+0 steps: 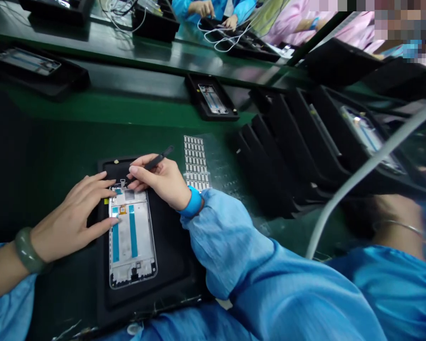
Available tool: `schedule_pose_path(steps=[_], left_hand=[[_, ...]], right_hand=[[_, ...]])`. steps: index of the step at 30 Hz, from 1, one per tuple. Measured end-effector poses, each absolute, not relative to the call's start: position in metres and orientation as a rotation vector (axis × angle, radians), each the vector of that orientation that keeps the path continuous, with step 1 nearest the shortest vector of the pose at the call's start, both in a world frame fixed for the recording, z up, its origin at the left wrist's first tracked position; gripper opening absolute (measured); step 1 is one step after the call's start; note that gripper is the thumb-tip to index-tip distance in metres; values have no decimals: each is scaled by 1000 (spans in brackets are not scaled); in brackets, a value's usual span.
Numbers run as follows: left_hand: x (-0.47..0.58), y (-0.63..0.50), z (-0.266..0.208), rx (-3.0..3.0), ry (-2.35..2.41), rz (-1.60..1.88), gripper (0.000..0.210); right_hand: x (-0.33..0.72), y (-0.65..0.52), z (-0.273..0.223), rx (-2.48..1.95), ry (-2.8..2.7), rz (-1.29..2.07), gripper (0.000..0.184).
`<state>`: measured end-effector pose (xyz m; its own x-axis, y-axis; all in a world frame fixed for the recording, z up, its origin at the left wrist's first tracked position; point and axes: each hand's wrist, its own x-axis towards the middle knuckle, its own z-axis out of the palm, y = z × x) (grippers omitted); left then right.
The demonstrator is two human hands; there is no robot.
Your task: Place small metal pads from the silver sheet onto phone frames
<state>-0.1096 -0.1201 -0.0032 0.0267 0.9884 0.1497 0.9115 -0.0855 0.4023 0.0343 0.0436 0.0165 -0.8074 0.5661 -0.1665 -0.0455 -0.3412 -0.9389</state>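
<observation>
A silver phone frame (143, 241) with two blue strips lies in a black foam tray (173, 279) before me. My left hand (69, 215) has its fingers spread, the tips resting on the frame's upper left edge. In my right hand (161, 182), thumb and fingers close round black tweezers (158, 160) over the frame's top end. The tips of the tweezers are hidden by my fingers. A small metal piece (122, 182) shows at the top edge, between the two hands. Right of my right hand lies a sheet of small metallic stickers (196, 161).
Black foam trays (280, 151) lean in a stack at the right, some with phone frames. Another tray (213, 97) sits farther back, one more (39, 71) at far left. A pale tube (369, 166) crosses the right side. A co-worker's arm (397, 222) is close at right; other people work opposite.
</observation>
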Motion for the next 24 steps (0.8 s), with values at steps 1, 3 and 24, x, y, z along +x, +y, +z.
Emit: schedule_pose_path(steps=[1,3,24], left_hand=[[-107,-121,-4,2107,1993,593,44],[-100,-123,-3,2109,2020,615,42],[-89,-125,3,2095,2072,617,40]], right_hand=[[32,44,14,-689,-1520,2200,33],[31,44,10,-711,-1535,2227,34],[34,43,9,-711,-1698,2179,27]])
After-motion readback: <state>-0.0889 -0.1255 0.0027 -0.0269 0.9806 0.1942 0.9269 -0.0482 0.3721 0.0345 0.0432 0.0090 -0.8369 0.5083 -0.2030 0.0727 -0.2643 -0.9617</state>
